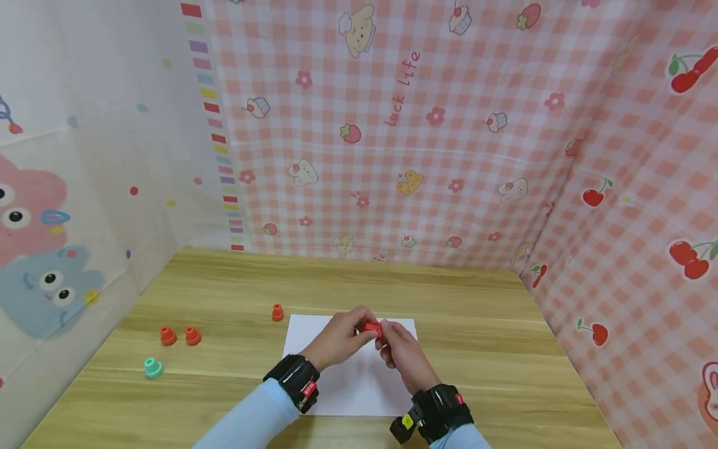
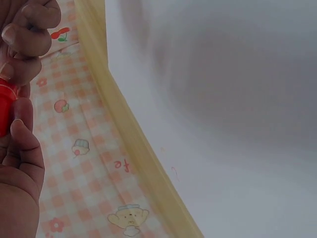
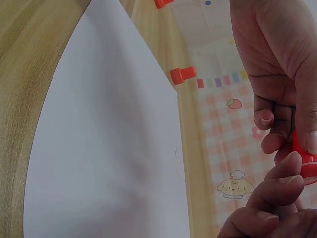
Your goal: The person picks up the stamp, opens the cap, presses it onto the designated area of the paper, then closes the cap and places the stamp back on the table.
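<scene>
Over the white paper [image 1: 359, 380], both hands meet at a small red stamp [image 1: 372, 327], a short cylinder with a rim around it. My left hand [image 1: 342, 337] pinches one end between thumb and fingers. The other end is pinched by my right hand [image 1: 409, 355]. In the left wrist view the red stamp [image 2: 6, 106] is cut by the frame edge, with thumb and fingertips against it. The right wrist view shows the left thumb on the stamp [image 3: 309, 168] and right fingertips at its rim. Fingers hide much of its body.
A faint reddish mark [image 3: 177, 152] shows near the paper's far edge. One orange-red stamp [image 1: 277, 312] stands by the paper's far left corner. Farther left are two more orange-red stamps [image 1: 192, 335] and a teal one [image 1: 153, 368]. Patterned cloth [image 1: 381, 187] hangs behind the wooden table [image 1: 505, 349].
</scene>
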A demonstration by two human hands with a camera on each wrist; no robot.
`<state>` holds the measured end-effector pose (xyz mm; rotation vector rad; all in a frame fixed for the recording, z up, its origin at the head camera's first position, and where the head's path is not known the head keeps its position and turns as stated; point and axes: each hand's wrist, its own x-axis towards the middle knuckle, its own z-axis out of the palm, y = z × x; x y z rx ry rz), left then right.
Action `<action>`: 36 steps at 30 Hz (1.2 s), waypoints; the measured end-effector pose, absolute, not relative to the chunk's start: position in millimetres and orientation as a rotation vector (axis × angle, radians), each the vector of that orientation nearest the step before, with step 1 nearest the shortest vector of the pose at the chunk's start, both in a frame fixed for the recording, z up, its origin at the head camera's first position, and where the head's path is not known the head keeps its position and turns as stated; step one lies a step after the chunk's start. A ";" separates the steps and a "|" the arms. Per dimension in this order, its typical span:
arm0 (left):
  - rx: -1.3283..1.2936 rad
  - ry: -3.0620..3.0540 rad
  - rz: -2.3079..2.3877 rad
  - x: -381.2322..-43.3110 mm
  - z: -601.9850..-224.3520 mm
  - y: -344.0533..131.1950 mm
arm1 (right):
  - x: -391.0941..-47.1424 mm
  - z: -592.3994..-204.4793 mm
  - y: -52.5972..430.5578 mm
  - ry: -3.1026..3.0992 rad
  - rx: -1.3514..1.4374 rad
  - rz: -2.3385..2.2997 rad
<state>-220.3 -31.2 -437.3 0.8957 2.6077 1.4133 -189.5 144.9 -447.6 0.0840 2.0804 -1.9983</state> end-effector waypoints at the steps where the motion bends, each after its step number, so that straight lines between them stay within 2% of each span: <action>1: 0.895 2.612 1.412 -220.4 -437.8 -31.6 | -189.5 -447.6 144.9 2.077 0.090 -1.995; 36: 0.608 2.737 1.550 -237.8 -433.5 -88.8 | -185.1 -443.6 147.5 2.259 0.132 -1.876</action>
